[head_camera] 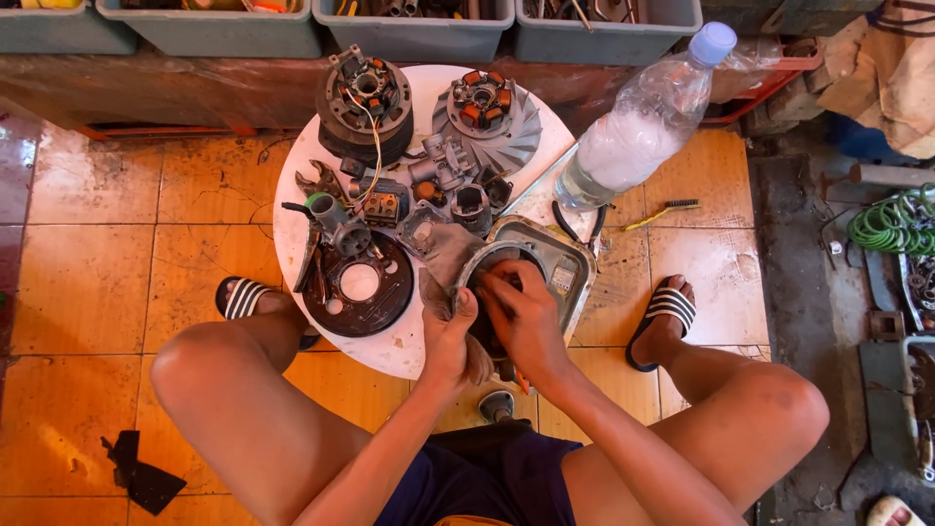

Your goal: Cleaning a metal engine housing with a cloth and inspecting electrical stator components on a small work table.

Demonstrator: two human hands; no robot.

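A grey metal engine cover [560, 255] with a round opening lies at the near right edge of a small round white table [292, 234]. My right hand [521, 314] presses its fingers into the dark opening of the cover. My left hand [450, 336] grips the cover's near rim together with a grey rag [450, 255] that drapes over its left side. Both hands meet over the table's front edge, between my knees.
The table holds a dark round plate [358, 287], a finned fan wheel [492, 112], a stator coil [365, 97], pliers and small engine parts. A clear plastic bottle [638, 122] stands at the right. Grey bins [414, 24] line the back. A wire brush [667, 209] lies on the tile floor.
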